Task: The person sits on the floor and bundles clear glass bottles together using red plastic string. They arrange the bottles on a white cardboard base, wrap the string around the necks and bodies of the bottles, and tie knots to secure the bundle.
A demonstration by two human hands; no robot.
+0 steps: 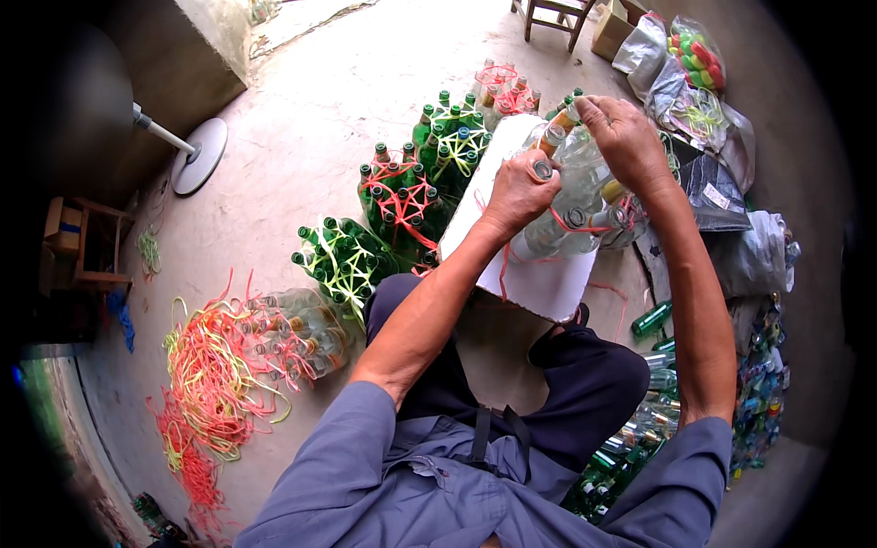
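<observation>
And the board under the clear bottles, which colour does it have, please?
The board is plain white; it shows best in the head view.

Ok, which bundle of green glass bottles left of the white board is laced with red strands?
The middle bundle of green glass bottles, between the nearer bundle and the farther bundle, both laced in pale yellow-green instead.

Cardboard box (611, 36), pole (164, 132) on round base (206, 155)
</observation>
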